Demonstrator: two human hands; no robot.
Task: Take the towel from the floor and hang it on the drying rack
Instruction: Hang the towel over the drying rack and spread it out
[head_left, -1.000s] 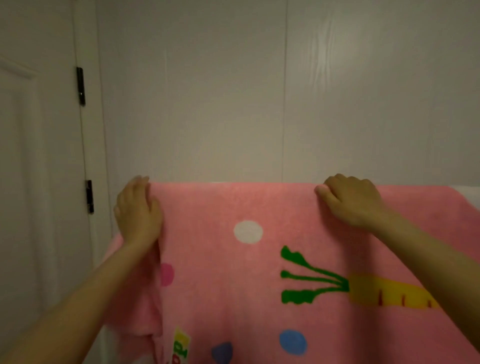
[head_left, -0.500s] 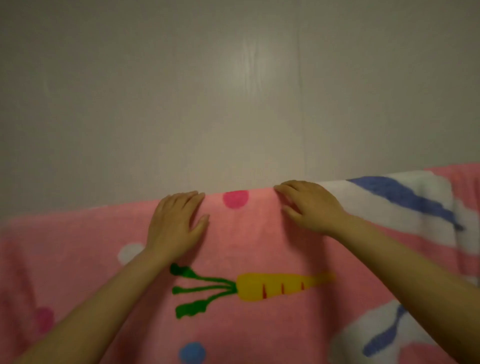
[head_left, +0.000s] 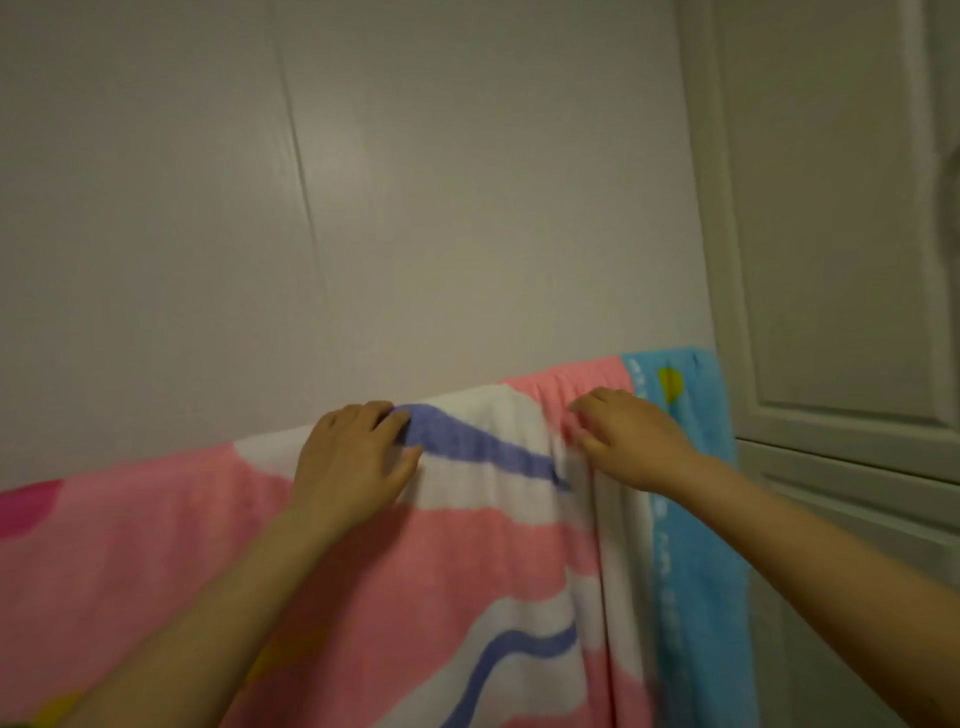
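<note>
The pink towel (head_left: 156, 561), with white and purple stripes, hangs draped over a horizontal rail that it hides completely. My left hand (head_left: 353, 462) lies flat on the towel's top fold, fingers spread and reaching over the edge. Further right, my right hand (head_left: 626, 441) sits near the towel's right end with its fingers curled into the fabric, which bunches into small folds under them. The drying rack itself is not visible.
A light blue cloth (head_left: 696, 519) with a yellow spot hangs directly right of the pink towel; I cannot tell whether it is separate. A plain white wall (head_left: 363, 208) stands close behind. A white panelled door (head_left: 831, 260) fills the right side.
Both hands have slid rightwards along the towel's top edge, from the carrot print to the striped right end. The view has swung right, and the door and blue cloth now show.
</note>
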